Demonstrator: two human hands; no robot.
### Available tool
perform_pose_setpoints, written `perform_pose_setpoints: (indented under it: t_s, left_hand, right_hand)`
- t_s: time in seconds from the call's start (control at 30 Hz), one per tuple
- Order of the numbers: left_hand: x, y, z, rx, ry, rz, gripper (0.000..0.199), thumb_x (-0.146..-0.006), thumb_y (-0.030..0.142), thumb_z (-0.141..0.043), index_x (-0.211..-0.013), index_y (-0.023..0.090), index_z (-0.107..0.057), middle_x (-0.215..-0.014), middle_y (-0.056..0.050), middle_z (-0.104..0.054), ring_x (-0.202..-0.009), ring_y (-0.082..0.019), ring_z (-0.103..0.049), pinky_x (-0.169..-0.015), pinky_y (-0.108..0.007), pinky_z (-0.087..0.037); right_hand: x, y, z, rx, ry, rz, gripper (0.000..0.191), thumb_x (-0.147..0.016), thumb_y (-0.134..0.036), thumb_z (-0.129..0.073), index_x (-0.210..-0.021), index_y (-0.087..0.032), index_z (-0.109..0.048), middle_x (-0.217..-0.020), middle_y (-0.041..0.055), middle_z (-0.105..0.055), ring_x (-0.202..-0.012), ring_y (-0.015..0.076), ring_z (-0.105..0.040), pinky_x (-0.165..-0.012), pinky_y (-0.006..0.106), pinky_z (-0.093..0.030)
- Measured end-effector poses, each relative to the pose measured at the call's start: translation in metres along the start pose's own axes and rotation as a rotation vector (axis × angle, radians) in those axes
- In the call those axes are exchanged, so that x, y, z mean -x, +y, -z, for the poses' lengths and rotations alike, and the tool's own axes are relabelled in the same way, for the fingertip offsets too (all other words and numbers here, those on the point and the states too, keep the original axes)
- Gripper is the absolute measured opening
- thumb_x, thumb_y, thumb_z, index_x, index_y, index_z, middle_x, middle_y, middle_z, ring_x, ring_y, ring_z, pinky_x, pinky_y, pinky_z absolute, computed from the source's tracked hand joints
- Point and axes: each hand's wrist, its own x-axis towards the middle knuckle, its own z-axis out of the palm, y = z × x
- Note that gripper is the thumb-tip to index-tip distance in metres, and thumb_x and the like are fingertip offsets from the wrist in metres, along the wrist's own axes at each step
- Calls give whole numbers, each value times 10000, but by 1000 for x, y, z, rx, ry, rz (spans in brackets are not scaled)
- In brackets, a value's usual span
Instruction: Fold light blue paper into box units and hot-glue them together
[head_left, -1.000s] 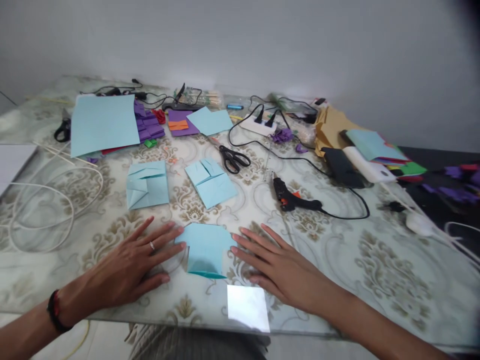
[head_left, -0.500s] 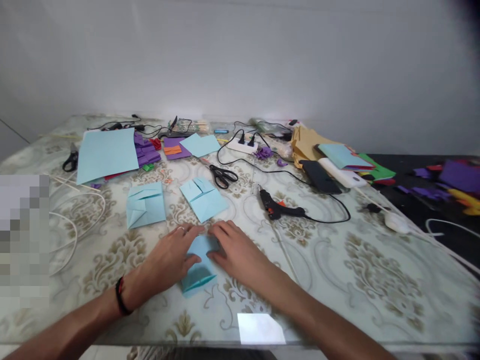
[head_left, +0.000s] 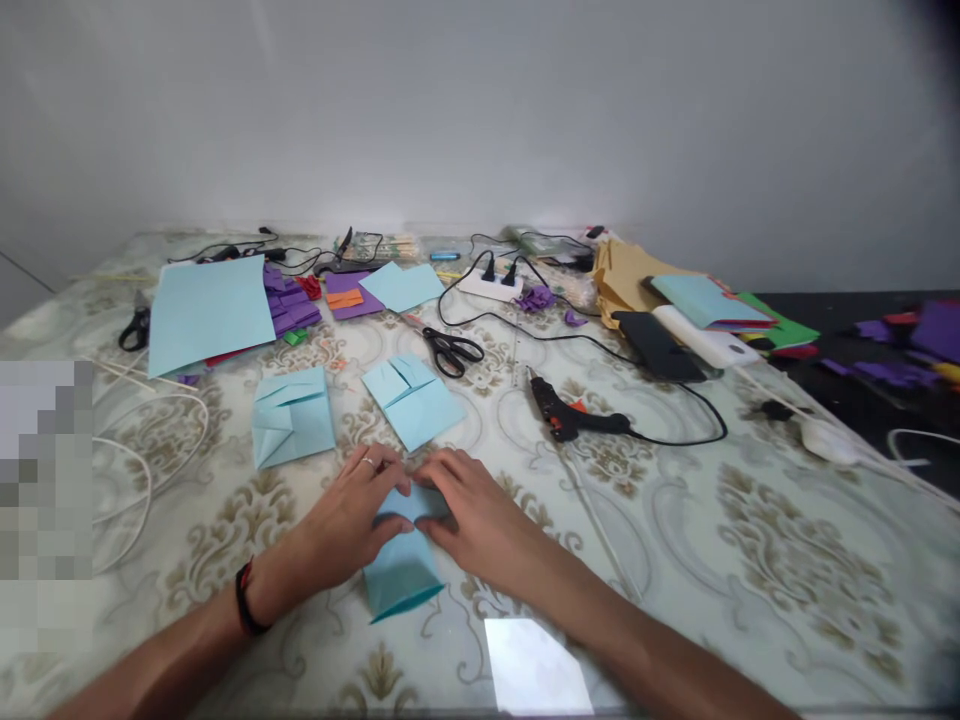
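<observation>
1. Folded blue paper (head_left: 405,570) lies on the worktop (head_left: 667,560), its long axis running near to far.
2. Left hand (head_left: 358,512) and right hand (head_left: 474,508), equally near, touch its far half; whether they're clamped, I can't tell.

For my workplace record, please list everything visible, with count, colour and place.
Folded paper: 1, light blue, under hands
Other folded papers: 2, light blue, beyond hands
Large sheet: 1, light blue, back left
Paper strips: several, purple, back left
Small sheets: several, blue and purple, back
Scissors: at least 2, black-handled, centre and left
Glue gun: 1, black, right
Marker: 1, blue, back
Socket strip: 1, white, back
Flat device: 1, black, right
White block: 1, white, right
Brown sheets: several, brown, back right
Paper stack: 1, mixed colours, right
Cables: several, black and white, scattered
Table: 1, pale patterned, underneath
Wall: 1, grey, behind
Other small items: unclear
Left hand: 1, on folded paper
Right hand: 1, on folded paper
</observation>
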Motion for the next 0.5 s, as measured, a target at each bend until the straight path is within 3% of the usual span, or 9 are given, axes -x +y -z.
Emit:
perform_pose_setpoints:
  t_s: [0.07, 0.17, 0.3, 0.4, 0.5]
  left_hand:
    - [1, 3, 0, -24, -11, 8, 303, -842, 112, -768, -1064, 212, -589, -1197, -97, -606, -1165, -287, -560, -1040, -489, -522]
    - [4, 11, -1, -179, -7, 72, 403, -849, 200, -792, -1184, 205, -567, -1218, -120, -626, -1158, -326, -599, -996, -513, -542]
    - [9, 22, -1, -353, -41, 225, 399, -898, 315, -747, -1240, 219, -567, -1226, -135, -658, -1051, -346, -688, -802, -453, -590]
    - [8, 22, 4, -236, -109, 256, 328, -923, 280, -699, -1229, 225, -598, -1175, -104, -710, -1005, -311, -721, -771, -391, -571]
    - [2, 22, 13, 37, -140, 248, 209, -940, 223, -638, -1148, 242, -656, -1009, -28, -758, -903, -233, -719, -765, -322, -528]
  right_hand:
    - [3, -2, -1, -1, 1, 0, 349, -869, -92, -727, -1174, -177, -582, -1171, 108, -616, -1123, 306, -592, -966, 494, -528]
    - [6, -3, -4, -31, -6, -15, 405, -879, -69, -703, -1248, -174, -574, -1206, 129, -614, -1150, 312, -597, -993, 498, -531]
    - [8, -1, -9, -159, -2, -93, 503, -860, -38, -699, -1321, -182, -562, -1257, 130, -623, -1212, 294, -595, -1058, 478, -507]
    - [5, 0, -8, -274, 19, -146, 483, -825, -38, -728, -1262, -214, -623, -1214, 94, -677, -1154, 268, -633, -1032, 451, -512]
    - [-1, 0, -3, -423, 70, -157, 335, -832, -61, -712, -1117, -237, -695, -1062, 39, -726, -993, 218, -674, -936, 386, -530]
